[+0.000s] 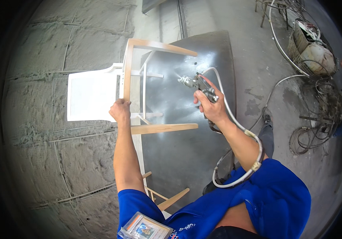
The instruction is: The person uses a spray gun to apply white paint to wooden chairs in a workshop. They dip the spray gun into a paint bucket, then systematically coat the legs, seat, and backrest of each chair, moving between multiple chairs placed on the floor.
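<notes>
Grey and rough, a coated surface (pixel 39 107) fills the left side of the room, and next to it a dark board (pixel 187 153) shows behind the work. From where I stand, the chair frame (pixel 127 75) is on its side between the two, with its white panel (pixel 91 95) to the left and its bare-coloured wooden legs (pixel 165 128) pointing to the right; I cannot tell what carries its weight. A pale haze is near the nozzle of the spray gun (pixel 197 83), so I judge that the step is spraying.

To do it well, the gun should, I think, travel evenly along each leg, always at the same distance, and the trigger should be released at the end of every pass, otherwise the coat may run. The left grip (pixel 120 110) would better be kept out of the mist, and the hose (pixel 234 118) should not touch wet wood.

As for the pose, the left grip is closed around the wooden rail, knuckles upward, with the left forearm (pixel 126 163) almost straight below it. The right grip (pixel 212 105) is wrapped on the gun's handle, while the right forearm (pixel 238 139) comes in slanted, elbow outward. The nozzle looks toward the frame, without touching it.
</notes>
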Action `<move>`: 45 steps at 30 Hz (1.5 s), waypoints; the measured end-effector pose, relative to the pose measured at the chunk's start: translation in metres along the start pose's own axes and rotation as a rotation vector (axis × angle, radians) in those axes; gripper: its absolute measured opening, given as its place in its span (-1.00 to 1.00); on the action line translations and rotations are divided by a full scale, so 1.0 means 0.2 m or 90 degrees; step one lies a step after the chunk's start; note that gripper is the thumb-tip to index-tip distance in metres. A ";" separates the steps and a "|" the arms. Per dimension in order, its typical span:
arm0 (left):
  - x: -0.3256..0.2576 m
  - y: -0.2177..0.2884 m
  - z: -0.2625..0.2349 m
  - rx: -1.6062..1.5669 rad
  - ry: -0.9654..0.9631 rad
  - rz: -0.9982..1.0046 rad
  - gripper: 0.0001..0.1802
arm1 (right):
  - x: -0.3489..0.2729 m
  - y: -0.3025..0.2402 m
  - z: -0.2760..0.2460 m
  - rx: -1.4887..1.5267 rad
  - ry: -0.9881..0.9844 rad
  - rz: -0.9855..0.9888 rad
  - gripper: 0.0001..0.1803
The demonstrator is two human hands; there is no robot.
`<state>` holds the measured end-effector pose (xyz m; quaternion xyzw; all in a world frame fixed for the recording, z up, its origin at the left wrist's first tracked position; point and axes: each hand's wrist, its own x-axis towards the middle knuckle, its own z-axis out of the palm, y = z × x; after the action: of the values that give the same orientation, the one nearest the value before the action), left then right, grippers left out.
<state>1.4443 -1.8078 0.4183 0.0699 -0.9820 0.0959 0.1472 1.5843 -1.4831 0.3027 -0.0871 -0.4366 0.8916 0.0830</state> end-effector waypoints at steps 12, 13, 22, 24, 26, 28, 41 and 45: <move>-0.19 0.24 0.13 -0.150 -0.040 -0.074 -0.68 | 0.23 -0.29 -0.93 -0.376 0.144 0.123 -0.41; -0.26 0.29 0.11 -0.079 -0.052 -0.100 -0.70 | 0.23 -0.38 -0.97 -0.313 0.078 0.144 -0.43; -0.93 0.71 0.45 -0.075 0.001 -0.111 -0.81 | 0.57 -1.08 -0.84 -0.428 -0.244 -0.112 -0.46; -0.89 0.75 0.53 0.169 0.002 -0.118 -0.87 | 0.60 -1.18 -0.72 -0.360 -0.247 -0.065 -0.44; -0.87 0.80 0.49 0.031 0.067 -0.083 -0.89 | 0.69 -1.31 -0.71 -0.287 -0.252 0.103 -0.40; -0.88 0.91 0.43 0.022 0.047 0.012 -0.80 | 0.76 -1.29 -0.64 -0.241 -0.211 0.147 -0.38; -1.28 1.08 0.06 -0.528 -0.813 0.031 -0.70 | 1.54 -0.69 -1.07 -0.454 -0.042 0.418 -0.78; -1.19 1.22 -0.12 -0.564 -0.690 -0.141 -0.72 | 1.84 -0.64 -1.18 -0.563 -0.068 0.400 -0.78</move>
<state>1.6360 -1.5404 0.3274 0.1410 -0.8505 -0.3766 -0.3389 1.2889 -1.1432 0.2314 -0.1947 -0.7264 0.6082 -0.2542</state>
